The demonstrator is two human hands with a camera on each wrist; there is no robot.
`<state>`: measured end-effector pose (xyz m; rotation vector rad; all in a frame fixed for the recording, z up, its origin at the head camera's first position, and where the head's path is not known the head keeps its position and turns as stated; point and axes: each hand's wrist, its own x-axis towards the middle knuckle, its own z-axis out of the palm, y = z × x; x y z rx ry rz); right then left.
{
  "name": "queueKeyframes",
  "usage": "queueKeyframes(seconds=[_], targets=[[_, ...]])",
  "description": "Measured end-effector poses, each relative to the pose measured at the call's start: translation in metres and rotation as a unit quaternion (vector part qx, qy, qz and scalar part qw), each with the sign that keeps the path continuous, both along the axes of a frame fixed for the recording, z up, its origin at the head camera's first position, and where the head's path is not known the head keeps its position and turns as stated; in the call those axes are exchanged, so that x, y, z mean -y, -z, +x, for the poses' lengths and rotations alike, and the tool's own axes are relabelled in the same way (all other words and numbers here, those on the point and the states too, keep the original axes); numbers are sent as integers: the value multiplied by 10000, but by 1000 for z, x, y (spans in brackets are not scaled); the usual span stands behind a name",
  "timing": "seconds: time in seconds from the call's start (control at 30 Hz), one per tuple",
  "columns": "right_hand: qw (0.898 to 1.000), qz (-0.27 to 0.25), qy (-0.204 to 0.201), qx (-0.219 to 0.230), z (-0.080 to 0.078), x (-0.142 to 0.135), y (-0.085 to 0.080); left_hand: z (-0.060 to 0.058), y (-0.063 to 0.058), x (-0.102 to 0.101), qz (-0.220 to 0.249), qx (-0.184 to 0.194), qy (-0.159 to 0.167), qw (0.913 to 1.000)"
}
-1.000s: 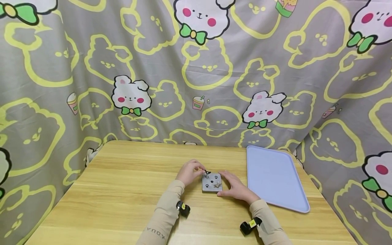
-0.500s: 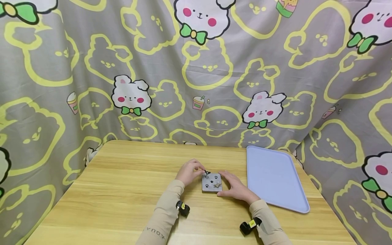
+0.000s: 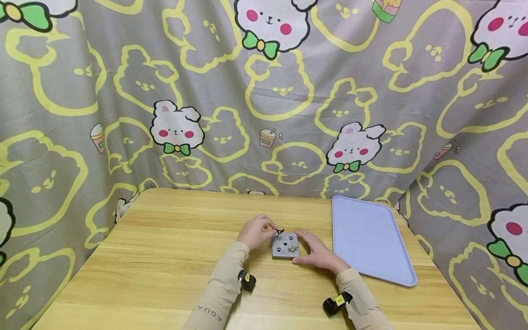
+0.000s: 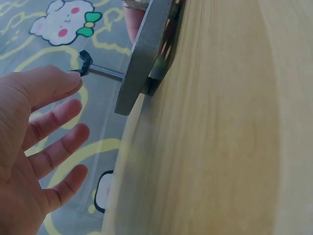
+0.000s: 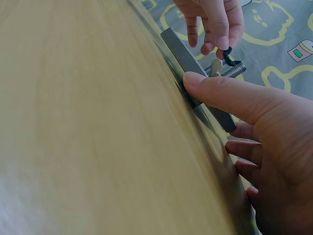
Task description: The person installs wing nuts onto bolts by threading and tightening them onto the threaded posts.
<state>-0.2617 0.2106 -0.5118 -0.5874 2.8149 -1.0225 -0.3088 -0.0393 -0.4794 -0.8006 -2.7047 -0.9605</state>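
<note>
A grey square metal plate (image 3: 284, 255) with several holes lies on the table between the hands. From its far left corner rises a threaded bolt (image 4: 105, 72) with a black wing nut (image 4: 85, 62) at its outer end. My left hand (image 3: 253, 233) pinches that wing nut between thumb and index finger, the other fingers spread loosely. At the plate's near right corner, a silver wing nut (image 5: 216, 67) sits low on a second bolt (image 5: 235, 71). My right hand (image 3: 315, 252) holds the plate's right side, thumb at the near corner and fingers along the far edge.
A pale blue tray (image 3: 371, 238) lies on the wooden table (image 3: 165, 256) to the right of the right hand. Behind the table hangs a grey patterned curtain (image 3: 231, 91). Black wrist cameras (image 3: 247, 280) are strapped over both sleeves.
The black wing nut's wings show at a slightly different angle under my left fingers. My right hand, the plate and the tray stay in place.
</note>
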Motion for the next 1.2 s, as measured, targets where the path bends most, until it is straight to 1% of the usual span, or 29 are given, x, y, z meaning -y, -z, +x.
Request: queueKeyframes(seconds=[0.23, 0.47, 1.07, 1.2], targets=[[10000, 38, 8, -46, -1, 0, 2, 4, -6, -2, -165, -169, 58, 9997], [10000, 23, 3, -59, -1, 0, 2, 7, -8, -2, -264, -364, 99, 9989], [10000, 30, -15, -68, -1, 1, 0, 6, -11, -4, -573, -424, -24, 9975], [10000, 37, -27, -80, -1, 1, 0, 7, -11, -4, -573, -458, -32, 9973]])
